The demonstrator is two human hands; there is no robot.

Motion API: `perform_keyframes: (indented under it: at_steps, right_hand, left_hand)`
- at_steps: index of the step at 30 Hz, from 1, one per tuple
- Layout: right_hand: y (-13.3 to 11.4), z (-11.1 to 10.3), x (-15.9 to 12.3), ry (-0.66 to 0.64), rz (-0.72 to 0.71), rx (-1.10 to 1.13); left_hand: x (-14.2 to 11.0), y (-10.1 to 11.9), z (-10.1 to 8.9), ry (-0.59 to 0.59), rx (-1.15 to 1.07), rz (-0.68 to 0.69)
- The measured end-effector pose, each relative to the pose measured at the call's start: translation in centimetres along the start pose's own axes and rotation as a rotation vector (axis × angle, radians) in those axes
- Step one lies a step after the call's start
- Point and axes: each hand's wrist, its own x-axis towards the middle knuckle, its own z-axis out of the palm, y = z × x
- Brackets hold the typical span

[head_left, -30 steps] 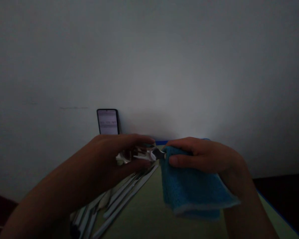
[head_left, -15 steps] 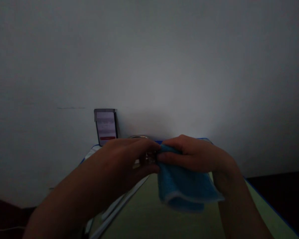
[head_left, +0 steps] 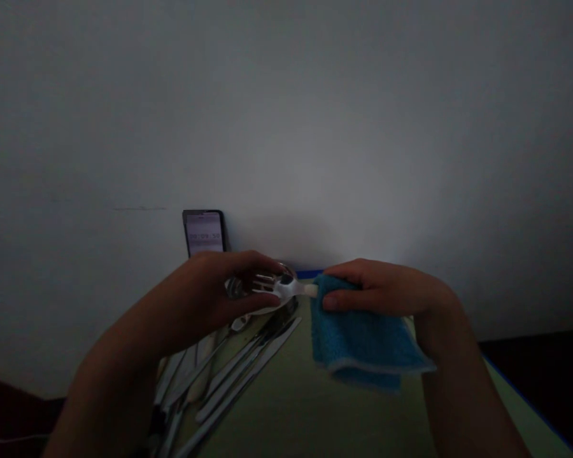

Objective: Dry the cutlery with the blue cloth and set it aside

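A metal fork (head_left: 289, 289) with a pale handle is held level between my two hands. My left hand (head_left: 214, 286) closes on its tined end, thumb below and fingers above, with the tines showing in between. My right hand (head_left: 384, 287) grips a folded blue cloth (head_left: 358, 340) wrapped round the handle, so most of the handle is hidden. The cloth's pale-edged end hangs below my right hand. Under my left wrist, several knives (head_left: 248, 372) and a spoon (head_left: 241, 323) lie on the table.
A phone (head_left: 204, 232) showing a timer leans against the grey wall (head_left: 315, 127) at the back left. Behind the fork stands a shiny rounded dish (head_left: 289, 270), partly hidden. The greenish table (head_left: 315, 413) has a blue edge.
My hands have moved slightly apart, the left one shifting left and the right one a little right. The fork's head and the cutlery on the table now show.
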Motion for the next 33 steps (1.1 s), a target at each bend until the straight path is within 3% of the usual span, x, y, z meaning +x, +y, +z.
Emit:
perform_keyframes:
  at_steps: [5, 12, 22, 28, 33]
  right_hand:
    - [0.8, -0.3, 0.6, 0.006, 0.017, -0.069]
    - [0.9, -0.3, 0.6, 0.026, -0.016, 0.005]
    - [0.6, 0.2, 1.2, 0.060, -0.098, -0.227]
    - [-0.2, 1.0, 2.1, -0.057, -0.131, -0.250]
    - [-0.2, 0.8, 1.8, -0.050, -0.136, -0.210]
  left_hand:
    - [0.3, -0.4, 0.2, -0.040, -0.043, -0.033]
    - [0.0, -0.2, -0.4, -0.083, -0.038, -0.064]
    - [0.8, 1.4, 0.7, -0.049, 0.046, -0.039]
    - [1.2, 2.1, 1.5, -0.172, 0.048, 0.004]
    - [0.7, 1.3, 0.7, -0.244, 0.016, -0.057]
